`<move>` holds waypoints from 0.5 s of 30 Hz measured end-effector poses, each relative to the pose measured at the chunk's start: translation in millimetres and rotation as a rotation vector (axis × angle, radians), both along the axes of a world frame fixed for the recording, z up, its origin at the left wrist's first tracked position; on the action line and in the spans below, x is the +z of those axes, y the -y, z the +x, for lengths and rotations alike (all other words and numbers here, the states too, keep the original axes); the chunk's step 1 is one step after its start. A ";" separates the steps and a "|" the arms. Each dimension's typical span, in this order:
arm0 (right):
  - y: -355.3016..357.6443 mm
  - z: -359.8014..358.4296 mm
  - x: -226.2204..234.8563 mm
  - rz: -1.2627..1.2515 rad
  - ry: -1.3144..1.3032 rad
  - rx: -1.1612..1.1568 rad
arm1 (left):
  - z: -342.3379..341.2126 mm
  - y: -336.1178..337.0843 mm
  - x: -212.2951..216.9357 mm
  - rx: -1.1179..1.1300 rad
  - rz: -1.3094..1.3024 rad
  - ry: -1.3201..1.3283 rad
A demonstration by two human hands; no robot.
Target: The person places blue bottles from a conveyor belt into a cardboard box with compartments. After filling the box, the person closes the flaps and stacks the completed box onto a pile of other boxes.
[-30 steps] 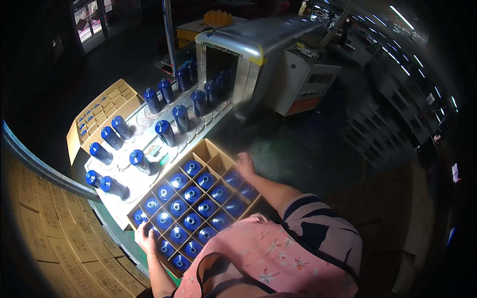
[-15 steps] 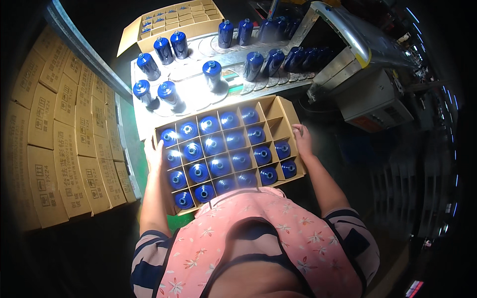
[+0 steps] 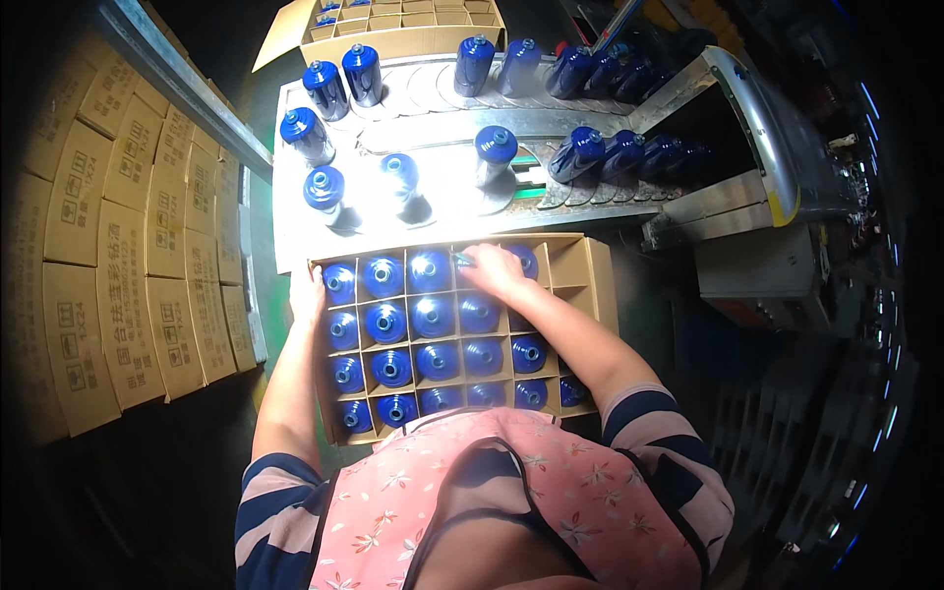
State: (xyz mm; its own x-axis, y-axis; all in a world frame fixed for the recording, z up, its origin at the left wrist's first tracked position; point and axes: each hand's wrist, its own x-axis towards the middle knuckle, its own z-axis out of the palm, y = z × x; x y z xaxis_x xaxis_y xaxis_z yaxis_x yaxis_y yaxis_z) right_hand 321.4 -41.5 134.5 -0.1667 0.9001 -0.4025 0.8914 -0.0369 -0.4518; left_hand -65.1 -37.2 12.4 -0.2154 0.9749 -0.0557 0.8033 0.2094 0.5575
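Note:
An open cardboard box (image 3: 602, 285) with dividers stands in front of my body, most of its compartments holding blue glass bottles (image 3: 385, 322) with their necks up. My left hand (image 3: 308, 293) grips the box's left wall near the far corner. Inside the far row, my right hand (image 3: 495, 272) has its fingers closed around the top of a blue bottle (image 3: 465, 264); the hand covers most of that bottle. My right forearm crosses over the box's right part and hides some compartments.
Beyond the box, a bright metal table with a conveyor (image 3: 442, 131) carries several upright blue bottles (image 3: 496, 152). A metal machine housing (image 3: 767, 147) stands at the right. Another divided carton (image 3: 403, 44) is at the back. Stacked cartons (image 3: 123, 236) and a metal post (image 3: 187, 84) line the left.
My right hand has left the box's right wall and moved left onto a bottle in the far row. The left hand stays on the box. Bottles on the conveyor have shifted position.

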 end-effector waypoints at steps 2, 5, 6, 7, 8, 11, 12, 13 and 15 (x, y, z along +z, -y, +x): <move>0.3 -0.7 1.2 0.061 0.047 -0.005 | 1.2 -2.8 8.6 0.038 -0.038 -0.007; 3.4 2.9 -8.3 0.151 0.001 -0.040 | 1.9 -6.6 22.1 0.052 -0.090 -0.006; 3.1 3.5 -13.8 0.116 0.030 -0.063 | 2.1 -6.8 25.5 0.045 -0.065 -0.004; 2.3 3.5 -19.4 0.169 -0.011 -0.052 | 2.9 -6.5 27.7 0.039 -0.040 -0.003; 2.3 3.3 -23.8 0.149 -0.007 -0.051 | 3.2 -5.8 29.0 0.028 -0.017 -0.008; 4.5 4.1 -18.4 0.107 -0.138 -0.149 | 4.6 -1.4 28.0 0.058 -0.083 0.093; 5.1 6.2 -7.4 0.093 -0.201 -0.210 | 4.6 0.1 26.5 0.049 -0.141 0.082; 3.6 7.0 8.0 0.043 -0.227 -0.300 | 3.9 2.0 25.1 0.051 -0.144 0.081; -0.6 13.2 53.8 0.283 -0.615 -0.326 | 0.7 2.7 22.8 0.059 -0.084 0.127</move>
